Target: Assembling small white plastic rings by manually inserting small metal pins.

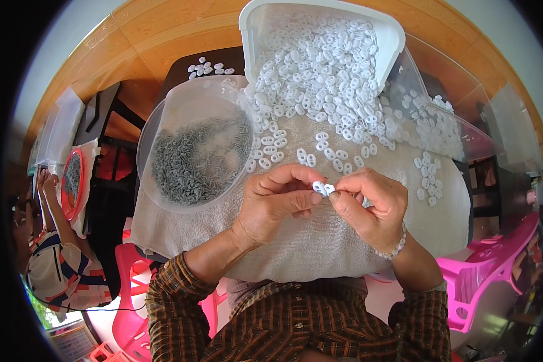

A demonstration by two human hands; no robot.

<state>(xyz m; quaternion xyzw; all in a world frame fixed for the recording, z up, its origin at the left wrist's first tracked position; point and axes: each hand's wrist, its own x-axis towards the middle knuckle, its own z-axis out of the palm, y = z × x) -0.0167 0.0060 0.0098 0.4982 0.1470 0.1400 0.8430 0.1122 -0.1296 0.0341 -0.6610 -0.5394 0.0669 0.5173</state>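
My left hand (270, 202) pinches a small white two-holed plastic piece (320, 187) between thumb and fingertips. My right hand (373, 198), with a beaded bracelet at the wrist, has its thumb and fingers closed on the right end of this white plastic. Whether it is one piece or two pressed together I cannot tell. Both hands meet above a beige towel (283, 241). Just beyond them several loose white two-holed pieces (341, 155) lie on the towel. To the left, a round clear tub (143, 158) holds a heap of small grey pins (184, 166).
A white bin (398, 30) lies tipped at the back, its white pieces spilling onto the towel. Beside it stands a clear plastic box (473, 90). Pink chairs (473, 289) flank me. At far left a co-worker's hands (47, 181) are near a red-rimmed tray (78, 208).
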